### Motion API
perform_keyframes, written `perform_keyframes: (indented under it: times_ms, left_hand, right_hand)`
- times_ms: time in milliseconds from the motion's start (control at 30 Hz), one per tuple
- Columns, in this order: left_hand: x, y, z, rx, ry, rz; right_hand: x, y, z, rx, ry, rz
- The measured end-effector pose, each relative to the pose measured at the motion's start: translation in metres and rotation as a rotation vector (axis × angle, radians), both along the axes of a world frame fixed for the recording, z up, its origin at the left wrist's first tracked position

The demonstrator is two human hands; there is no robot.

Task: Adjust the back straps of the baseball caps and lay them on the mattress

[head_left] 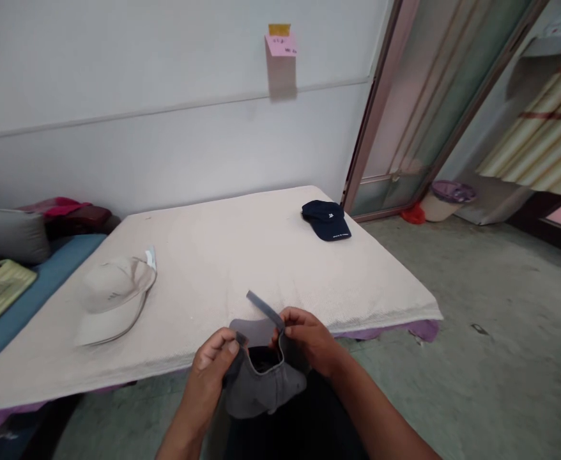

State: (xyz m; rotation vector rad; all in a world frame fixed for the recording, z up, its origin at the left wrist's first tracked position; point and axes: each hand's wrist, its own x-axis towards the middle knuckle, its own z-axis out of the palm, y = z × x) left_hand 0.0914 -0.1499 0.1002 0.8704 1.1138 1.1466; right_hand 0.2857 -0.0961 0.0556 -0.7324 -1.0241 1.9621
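A grey cap (261,383) hangs in front of me, just off the near edge of the cream-covered table (242,255). My left hand (213,367) is closed on the cap's left back edge. Pinched between the fingers of my right hand (307,338) is the cap's grey back strap (265,308), which sticks up and to the left. The back opening of the cap faces me. On the table's left side lies a beige cap (115,297). A navy cap (327,220) with small white lettering rests at the far right corner.
A blue mattress (45,281) with a grey pillow (7,233), red cloth and a yellow-green mat lies to the left. Pink and yellow notes (280,39) hang on the white wall. A sliding door (405,108), a lilac basin (446,198) and bare concrete floor are on the right.
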Motion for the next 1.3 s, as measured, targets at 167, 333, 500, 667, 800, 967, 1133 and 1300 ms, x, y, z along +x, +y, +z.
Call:
perform_keyframes:
  times_ms: [167,333,500,667,800,967,1133,1300]
  left_hand:
    - [-0.002,0.0,0.0,-0.014,0.006,0.005]
    - [-0.002,0.0,-0.001,0.012,0.036,-0.008]
    - [-0.001,0.0,-0.002,0.025,0.044,-0.063]
    - [0.001,0.0,0.001,0.046,0.059,-0.115]
    - [0.005,0.0,0.006,0.085,0.048,-0.22]
    - [0.005,0.006,0.004,0.122,0.186,-0.211]
    - [0.001,0.004,0.006,0.124,0.332,-0.185]
    - [0.003,-0.002,0.013,0.129,0.312,-0.176]
  right_hand:
    - [0.004,0.001,0.017,-0.019,0.268,-0.051]
    - [0.005,0.0,0.023,0.004,0.258,-0.024]
    - [0.004,-0.006,0.026,0.054,0.164,0.092]
    - [0.0,-0.011,0.035,0.147,0.113,0.312]
    - [-0.01,-0.011,0.04,0.133,0.063,0.223]
    - [-0.024,-0.013,0.038,0.154,-0.036,0.014]
    - [-0.028,-0.017,0.035,0.29,-0.178,-0.052]
    - [-0.03,-0.02,0.033,0.251,-0.153,-0.077]
